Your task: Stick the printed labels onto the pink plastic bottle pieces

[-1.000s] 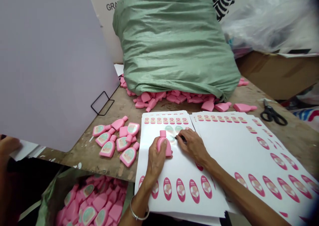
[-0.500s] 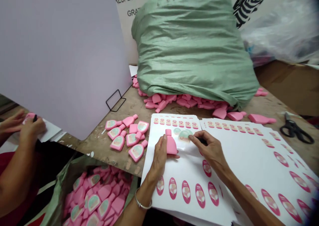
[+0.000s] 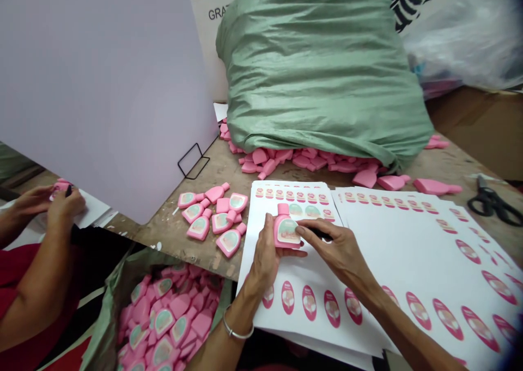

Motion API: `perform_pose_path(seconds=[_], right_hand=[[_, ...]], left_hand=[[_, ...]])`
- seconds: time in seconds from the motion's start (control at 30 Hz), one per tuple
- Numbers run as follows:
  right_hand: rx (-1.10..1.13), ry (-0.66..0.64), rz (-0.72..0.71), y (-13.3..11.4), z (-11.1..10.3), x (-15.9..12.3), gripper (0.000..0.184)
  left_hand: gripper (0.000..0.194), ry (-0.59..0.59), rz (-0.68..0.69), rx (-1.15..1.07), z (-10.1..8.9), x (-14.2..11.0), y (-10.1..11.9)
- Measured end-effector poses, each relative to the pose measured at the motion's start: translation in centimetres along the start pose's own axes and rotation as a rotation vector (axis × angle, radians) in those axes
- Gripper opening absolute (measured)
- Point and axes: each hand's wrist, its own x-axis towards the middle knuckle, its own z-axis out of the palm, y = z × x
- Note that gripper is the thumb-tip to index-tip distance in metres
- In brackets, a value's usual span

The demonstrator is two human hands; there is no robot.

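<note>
"Where's the piece?"

"I've got the pink bottle-shaped foam piece (image 3: 278,229) in front of me, lying over the sticker sheet (image 3: 286,333). A green-and-cream oval label (image 3: 288,232) sits on its face."

"And the hands?"

"The left hand (image 3: 263,251) is closed on the piece, fingers curled around its edge. The right hand (image 3: 337,248) is mostly closed, its fingers reaching to the piece's lower corner and pinching a slim black tool (image 3: 321,233). I can't tell what kind of tool."

"What's around them?"

"The sheet carries a row of pink oval stickers (image 3: 309,303), with 2 pale green ovals (image 3: 304,211) near its top edge. More sheets (image 3: 408,262) lie just to the right. On the surface (image 3: 163,240) to the left sits a cluster of labelled pink pieces (image 3: 212,216). Further back, blank-looking pink pieces (image 3: 302,158) spill from under a green woven sack (image 3: 318,71). Black scissors (image 3: 492,205) lie far right, and a bag of labelled pieces (image 3: 171,316) sits below the surface edge."

"Anyone else?"

"Yes, a co-worker's 2 hands (image 3: 65,202) hold a small pink piece beyond a lilac board (image 3: 102,87)."
</note>
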Motion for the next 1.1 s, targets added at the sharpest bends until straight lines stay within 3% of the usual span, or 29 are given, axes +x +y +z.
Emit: perform_pose_path(seconds=[0.23,0.43,0.53,0.63,0.77,0.83,0.93,1.0,1.1], right_hand=[[-0.037,0.029,-0.023,0.0,0.4,-0.1,0.024],[-0.174,0.072,-0.102,0.6,0.1,0.3,0.023],[-0.198,0.08,-0.011,0.8,-0.3,1.0,0.033],[-0.034,0.0,0.072,0.6,-0.3,1.8,0.048],[0.068,-0.241,0.151,1.3,-0.2,4.0,0.05],[-0.016,-0.197,0.166,2.5,-0.2,6.1,0.049],[-0.332,-0.055,-0.027,4.3,0.6,10.9,0.04],[-0.537,-0.05,-0.205,4.9,2.1,14.6,0.038],[-0.654,-0.062,-0.331,4.7,5.0,19.6,0.042]], left_hand=[[0.063,-0.018,0.047,0.091,0.1,0.1,0.0],[0.035,-0.268,0.095,0.139,0.1,-0.6,1.2],[0.033,-0.3,0.042,0.122,0.1,-0.9,1.5],[0.033,-0.349,-0.018,0.105,0.3,-1.4,1.5],[0.037,-0.485,-0.081,0.104,-0.5,-2.4,2.3],[0.036,-0.407,-0.031,0.256,-2.0,-2.5,3.3],[0.044,0.013,0.19,0.67,-5.2,-1.7,5.2],[0.052,0.266,0.353,0.906,-7.2,-0.6,6.4],[0.063,0.428,0.523,1.155,-9.3,1.0,7.6]])
